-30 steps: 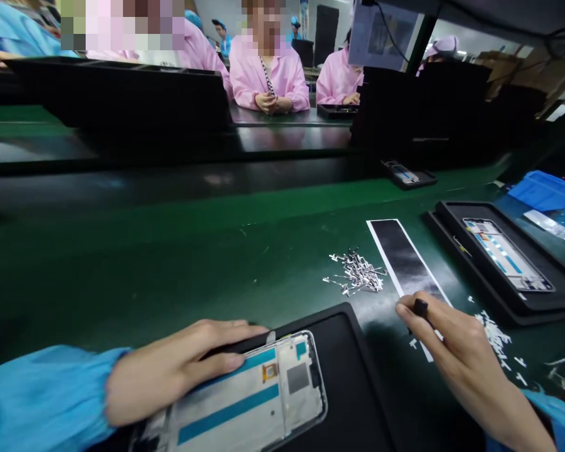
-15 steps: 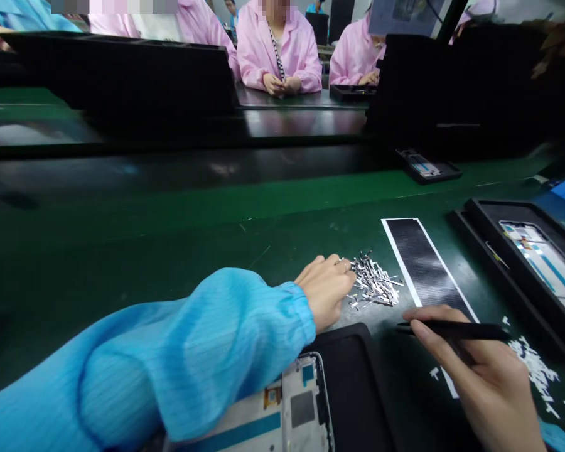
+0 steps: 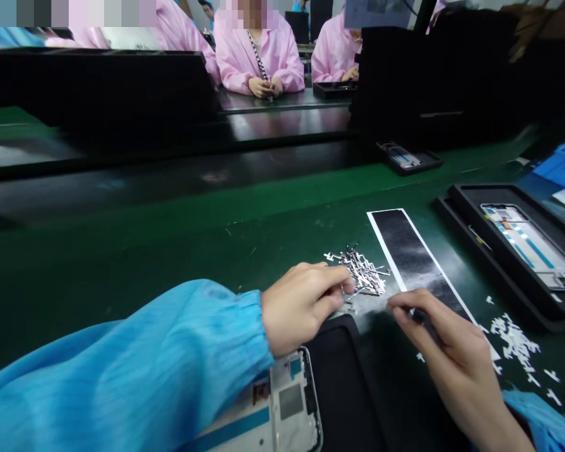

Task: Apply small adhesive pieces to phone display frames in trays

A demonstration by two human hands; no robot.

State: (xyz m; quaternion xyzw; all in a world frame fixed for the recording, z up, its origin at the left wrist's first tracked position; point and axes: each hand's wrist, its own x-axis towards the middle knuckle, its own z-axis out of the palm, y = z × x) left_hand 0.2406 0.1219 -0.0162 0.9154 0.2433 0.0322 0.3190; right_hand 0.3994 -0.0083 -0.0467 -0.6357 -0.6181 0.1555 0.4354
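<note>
"Green worktop beneath dark upright panels, with co-workers in pink smocks seated beyond them. What's on the near left?"

"A forearm in a blue sleeve, the person's own left. Below its cuff, a phone frame lies in a black tray, partly covered by the sleeve and hand."

"And the left hand?"

"Curled loosely, its fingers right at the edge of a pile of small metal pieces. Whether they've got hold of one, I can't tell."

"What's next along?"

"A black strip on white backing, just beside the pile. The right hand is over its lower end, fingers closed around a dark tool — mostly hidden by them."

"Anything farther right?"

"White scraps scattered on the worktop, then a second phone frame in its own black tray — and a blue bag past that."
</note>
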